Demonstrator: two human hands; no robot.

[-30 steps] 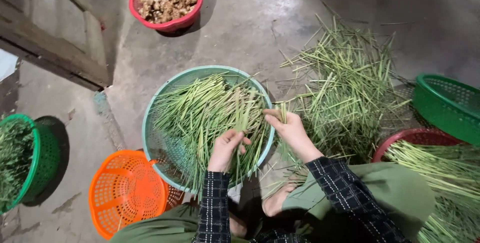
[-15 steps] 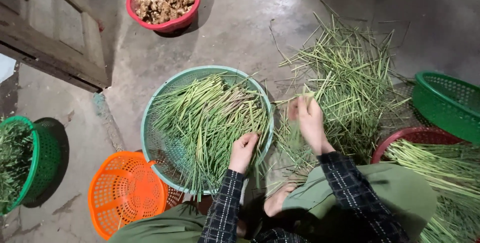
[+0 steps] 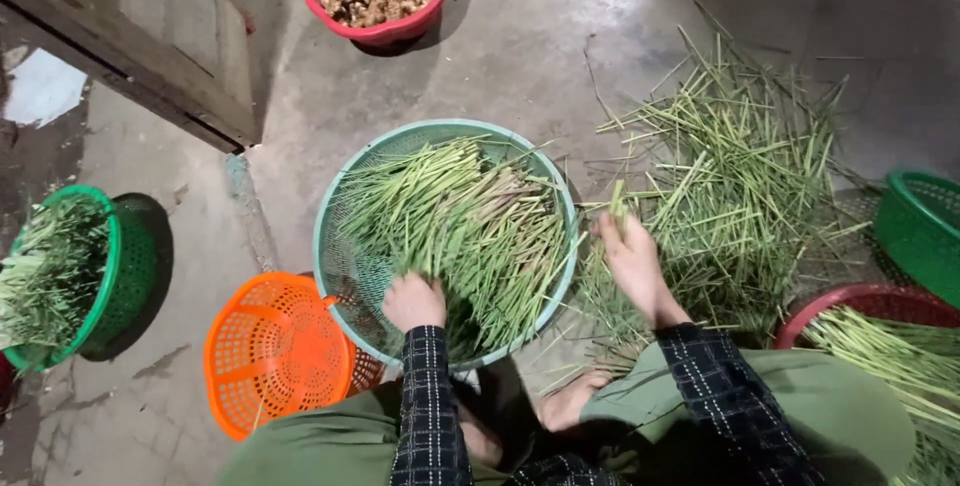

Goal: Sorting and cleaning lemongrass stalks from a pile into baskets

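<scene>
Your right hand (image 3: 634,264) has swung off the teal basket (image 3: 345,191) and now lies on the loose green stalks (image 3: 740,176) scattered over the floor, fingers together, curled around a few. Your left hand (image 3: 413,302) has slid to the basket's near rim, fingers curled onto the sorted stalks (image 3: 455,221) inside.

No packages, labels, signs or screens visible.
</scene>
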